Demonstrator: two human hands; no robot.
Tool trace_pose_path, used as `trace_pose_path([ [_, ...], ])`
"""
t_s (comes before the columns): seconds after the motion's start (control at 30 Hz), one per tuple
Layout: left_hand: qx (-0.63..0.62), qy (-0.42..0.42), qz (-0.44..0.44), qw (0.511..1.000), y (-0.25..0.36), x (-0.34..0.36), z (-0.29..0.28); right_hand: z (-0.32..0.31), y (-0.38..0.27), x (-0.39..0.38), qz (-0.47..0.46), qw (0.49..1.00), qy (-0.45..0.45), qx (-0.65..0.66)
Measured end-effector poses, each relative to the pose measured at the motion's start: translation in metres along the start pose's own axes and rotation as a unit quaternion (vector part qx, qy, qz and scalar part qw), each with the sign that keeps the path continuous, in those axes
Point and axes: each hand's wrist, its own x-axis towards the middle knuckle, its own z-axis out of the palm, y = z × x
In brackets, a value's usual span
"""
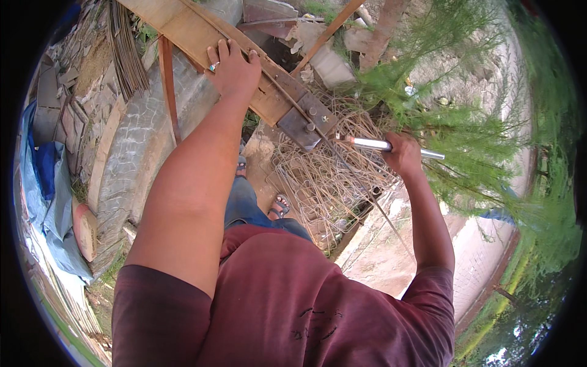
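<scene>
My left hand (235, 73) rests on a long wooden board (165, 17), fingers apart, a ring on one of them. Beside its thumb a thin steel rod (282, 92) runs along the board. The rod passes between pegs on a dark metal plate (295, 127) at the board's near end and continues toward the lower right. My right hand (403, 154) is wrapped round a silver metal pipe (370, 144), whose far end lies close to the plate. Whether the pipe touches the rod is too small to tell.
Below the plate lies a heap of bent wire pieces (318, 189), near my sandalled feet (279, 207). A bundle of rods (125, 52) is at the upper left, a blue tarp (55, 214) at far left. Feathery green branches (452, 92) hang at the right. Broken slabs (330, 61) lie beyond.
</scene>
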Motion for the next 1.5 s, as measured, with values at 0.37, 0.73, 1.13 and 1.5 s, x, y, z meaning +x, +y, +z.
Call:
trace_pose_path([
  [0.37,-0.031,0.03,0.002,0.999,0.0,-0.002,0.001,-0.004,0.002,0.073,-0.16,0.986,0.016,-0.037],
  [0.73,-0.003,0.036,0.008,0.999,0.0,-0.001,0.004,-0.001,0.004,0.089,-0.211,0.977,0.009,-0.009],
  [1.13,0.01,0.006,0.008,1.0,0.0,0.001,0.003,-0.014,-0.001,0.104,-0.268,0.962,0.057,-0.015],
  [1.5,0.006,0.011,0.007,1.0,0.001,0.0,0.004,-0.001,0.005,0.101,-0.266,0.963,0.029,-0.013],
])
